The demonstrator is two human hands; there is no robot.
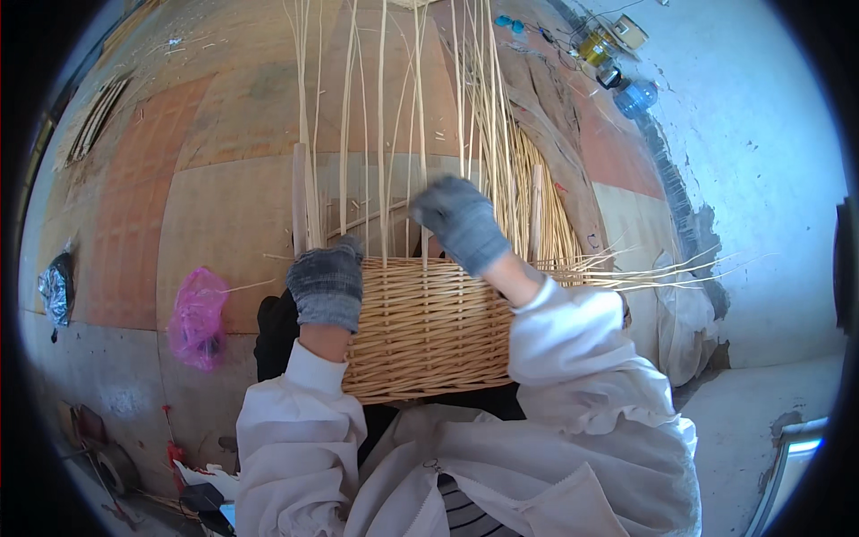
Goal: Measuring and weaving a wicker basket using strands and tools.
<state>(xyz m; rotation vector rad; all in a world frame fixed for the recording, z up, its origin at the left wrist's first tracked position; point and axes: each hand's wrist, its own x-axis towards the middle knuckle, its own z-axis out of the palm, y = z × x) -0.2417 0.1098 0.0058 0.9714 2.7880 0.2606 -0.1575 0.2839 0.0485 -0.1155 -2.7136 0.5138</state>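
A partly woven wicker basket (429,327) rests against my lap, its pale upright rods (382,134) rising from the woven edge. Both hands wear grey knit gloves. My left hand (327,285) is closed at the upper left corner of the weave, gripping the edge; its fingertips are hidden. Above the weave, right of the middle, my right hand (459,222) is closed and slightly blurred among the uprights. A thin wicker strand (371,217) slants from near my left hand up to the right glove's fingers. Wooden posts (300,192) stand at the basket's corners.
A bundle of long wicker rods (546,192) lies beyond the basket's right side, with loose ends (653,271) pointing right. Left on the board floor are a pink plastic bag (199,318) and a dark bag (57,288). A large water bottle (635,98) stands by the wall.
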